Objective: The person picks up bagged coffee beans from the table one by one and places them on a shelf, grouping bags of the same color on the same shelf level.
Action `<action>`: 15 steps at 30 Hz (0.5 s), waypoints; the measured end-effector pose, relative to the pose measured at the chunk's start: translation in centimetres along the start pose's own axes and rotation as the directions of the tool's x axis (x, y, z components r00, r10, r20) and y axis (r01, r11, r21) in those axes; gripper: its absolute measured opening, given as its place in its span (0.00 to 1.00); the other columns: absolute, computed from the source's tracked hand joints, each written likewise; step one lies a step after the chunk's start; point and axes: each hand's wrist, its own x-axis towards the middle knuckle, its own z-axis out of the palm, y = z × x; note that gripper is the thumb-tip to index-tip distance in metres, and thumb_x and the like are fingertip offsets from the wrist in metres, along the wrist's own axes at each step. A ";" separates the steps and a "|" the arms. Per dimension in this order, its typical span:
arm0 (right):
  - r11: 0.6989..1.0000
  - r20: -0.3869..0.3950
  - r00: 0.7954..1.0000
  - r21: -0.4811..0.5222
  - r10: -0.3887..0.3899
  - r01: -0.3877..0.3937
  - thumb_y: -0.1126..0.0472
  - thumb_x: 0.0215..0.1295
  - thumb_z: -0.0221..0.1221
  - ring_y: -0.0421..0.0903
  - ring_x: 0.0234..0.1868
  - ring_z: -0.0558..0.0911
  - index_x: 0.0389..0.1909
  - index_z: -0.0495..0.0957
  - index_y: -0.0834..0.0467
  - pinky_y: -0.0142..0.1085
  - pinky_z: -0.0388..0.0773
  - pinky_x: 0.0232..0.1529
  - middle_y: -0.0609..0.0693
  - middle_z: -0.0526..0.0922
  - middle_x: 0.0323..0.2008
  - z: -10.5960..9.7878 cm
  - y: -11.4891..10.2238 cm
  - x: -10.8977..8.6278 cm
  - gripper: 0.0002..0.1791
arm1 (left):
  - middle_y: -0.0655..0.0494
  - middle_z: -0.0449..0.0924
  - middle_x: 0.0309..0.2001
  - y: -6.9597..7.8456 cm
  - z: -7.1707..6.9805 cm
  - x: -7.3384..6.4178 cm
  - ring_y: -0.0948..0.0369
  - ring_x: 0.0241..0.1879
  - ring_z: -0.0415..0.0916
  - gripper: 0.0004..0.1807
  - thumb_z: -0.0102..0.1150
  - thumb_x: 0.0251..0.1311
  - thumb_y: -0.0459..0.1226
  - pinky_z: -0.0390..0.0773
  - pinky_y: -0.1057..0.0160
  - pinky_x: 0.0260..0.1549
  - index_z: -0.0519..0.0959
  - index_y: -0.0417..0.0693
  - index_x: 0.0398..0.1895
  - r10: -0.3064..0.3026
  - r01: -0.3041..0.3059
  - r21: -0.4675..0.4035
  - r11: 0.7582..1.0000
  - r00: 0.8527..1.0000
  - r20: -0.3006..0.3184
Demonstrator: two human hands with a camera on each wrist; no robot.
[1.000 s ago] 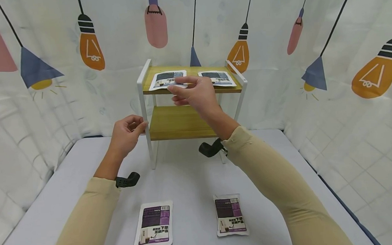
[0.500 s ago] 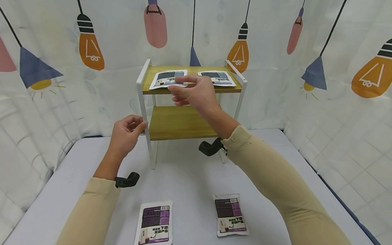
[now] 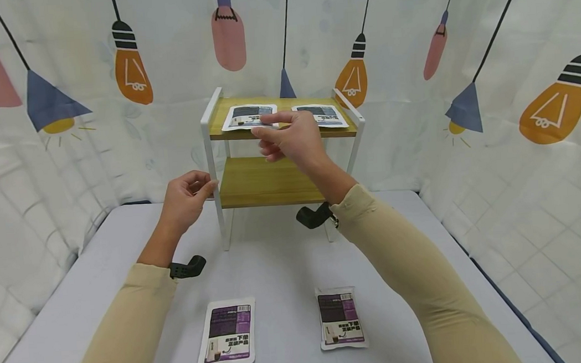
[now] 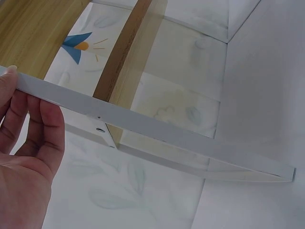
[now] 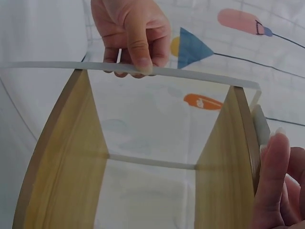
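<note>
My left hand pinches the left white post of a small two-tier shelf; in the left wrist view, thumb and curled fingers lie on either side of that post. At the top tier's front edge, my right hand pinches the near right corner of a flat white pouch with a dark printed label, thumb in front and index finger above. The right wrist view shows only this pouch's pale edge beside the fingers. To its right, a second similar pouch lies on the same tier, partly behind my hand.
Two pouches with purple labels lie on the white table: one at front left, a slightly narrower one at front right. The wooden lower tier sits below my right hand. A curtain printed with lamps hangs close behind the shelf.
The left pouch on the top tier has shifted very slightly to the right with my right hand, whose lower fingers curl a little more. My left hand stays on the post.
</note>
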 end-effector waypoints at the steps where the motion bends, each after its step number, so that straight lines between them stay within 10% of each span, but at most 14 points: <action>1: 1.000 -0.002 1.000 -0.007 -0.003 0.003 0.58 0.60 0.73 0.47 0.24 0.87 0.52 0.86 0.57 0.39 0.88 0.30 0.57 0.88 0.29 0.0 0.0 0.0 0.20 | 0.57 0.79 0.45 0.0 0.0 0.0 0.65 0.49 0.81 0.19 0.60 0.72 0.47 0.81 0.76 0.48 0.80 0.41 0.52 0.000 0.000 0.000 1.000 1.000 -0.001; 15: 0.997 -0.007 0.999 -0.073 -0.034 0.034 0.61 0.61 0.72 0.47 0.22 0.86 0.49 0.87 0.58 0.41 0.88 0.29 0.58 0.87 0.26 0.3 -0.3 0.5 0.15 | 0.56 0.79 0.46 -0.2 0.1 0.1 0.64 0.48 0.81 0.20 0.60 0.71 0.49 0.81 0.73 0.50 0.80 0.42 0.52 -0.002 0.002 0.009 1.000 1.000 -0.005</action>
